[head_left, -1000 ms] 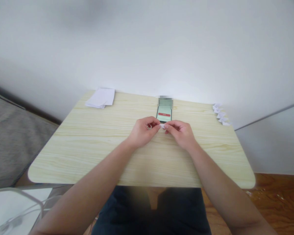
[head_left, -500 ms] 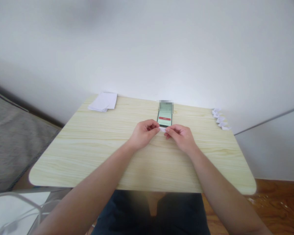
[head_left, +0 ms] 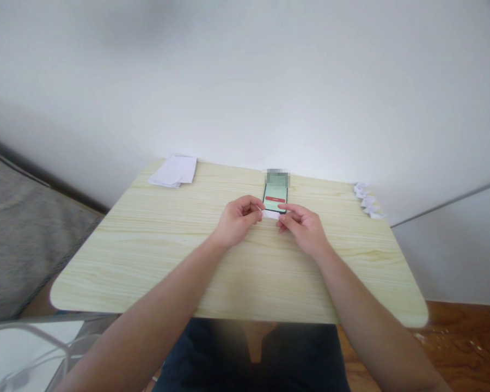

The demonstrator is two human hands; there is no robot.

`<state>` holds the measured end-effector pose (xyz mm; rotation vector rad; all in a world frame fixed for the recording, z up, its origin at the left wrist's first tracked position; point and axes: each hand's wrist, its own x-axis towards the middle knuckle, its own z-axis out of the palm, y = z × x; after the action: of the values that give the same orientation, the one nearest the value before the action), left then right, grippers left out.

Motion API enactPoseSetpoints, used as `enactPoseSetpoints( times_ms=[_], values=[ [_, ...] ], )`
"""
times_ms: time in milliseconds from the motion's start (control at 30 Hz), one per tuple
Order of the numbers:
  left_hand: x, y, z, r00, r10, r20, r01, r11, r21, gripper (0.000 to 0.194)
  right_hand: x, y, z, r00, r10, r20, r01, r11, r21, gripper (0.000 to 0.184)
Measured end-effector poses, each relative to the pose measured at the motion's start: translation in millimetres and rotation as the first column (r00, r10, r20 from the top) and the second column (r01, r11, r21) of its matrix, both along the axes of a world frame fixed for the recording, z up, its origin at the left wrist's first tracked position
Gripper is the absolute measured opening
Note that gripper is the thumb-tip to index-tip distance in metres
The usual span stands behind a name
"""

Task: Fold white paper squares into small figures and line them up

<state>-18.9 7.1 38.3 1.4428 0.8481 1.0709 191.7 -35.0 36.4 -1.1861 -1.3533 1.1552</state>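
Observation:
A small piece of folded white paper [head_left: 271,214] is held between my two hands, just in front of a phone [head_left: 275,206]. My left hand [head_left: 237,219] pinches its left end between thumb and fingers. At the right end, my right hand [head_left: 304,226] grips the paper with the thumb against the fingers, its index finger stretched out over the phone's lower edge. The phone lies on the table with its screen lit green and a red bar showing; its upper part is blurred out. Fingers hide both ends of the paper.
On the pale wooden table [head_left: 147,261], a stack of white paper sheets [head_left: 173,170] lies at the back left. Several folded white paper pieces [head_left: 367,202] stand in a row at the right edge. A white wall [head_left: 245,87] rises behind the table.
My fingers have moved slightly apart, showing more of the paper between them. My right index finger has lifted and stretched toward the phone.

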Motion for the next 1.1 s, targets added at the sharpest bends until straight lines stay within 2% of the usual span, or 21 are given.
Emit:
enactPoseSetpoints(
  times_ms=[100, 200, 333, 500, 767, 1100],
  values=[
    [0, 0, 0.3, 1.0, 0.005, -0.012, -0.005, 1.0, 0.001, 0.013, 0, 1, -1.7, 0.999, 0.011, -0.037, -0.01, 1.0, 0.021, 0.038],
    [0, -1, 2.6, 0.999, 0.017, -0.033, -0.018, 1.0, -0.009, 0.015, 0, 1, -1.5, 0.998, 0.0, -0.06, 0.0, 1.0, -0.012, 0.029],
    [0, -4, 4.4, 0.994, 0.025, -0.109, -0.024, 1.0, 0.014, 0.018, -1, 1, 1.7, 0.998, -0.019, -0.064, 0.015, 0.998, -0.059, 0.027],
    [1, -5, 2.6, 0.974, 0.078, -0.212, -0.069, 0.997, 0.047, 0.016, -3, -3, 6.3, 1.0, -0.023, -0.013, 0.023, 0.998, -0.051, 0.028],
    [2, -8, -2.8, 0.943, 0.108, -0.313, -0.061, 0.985, 0.159, 0.014, -8, -7, 2.6, 0.993, -0.046, 0.11, 0.047, 0.999, -0.013, 0.025],
    [3, -7, -1.9, 0.922, 0.138, -0.361, -0.062, 0.975, 0.213, 0.01, -11, -7, -0.2, 0.993, -0.1, 0.063, 0.1, 0.995, -0.002, 0.011]
  ],
)
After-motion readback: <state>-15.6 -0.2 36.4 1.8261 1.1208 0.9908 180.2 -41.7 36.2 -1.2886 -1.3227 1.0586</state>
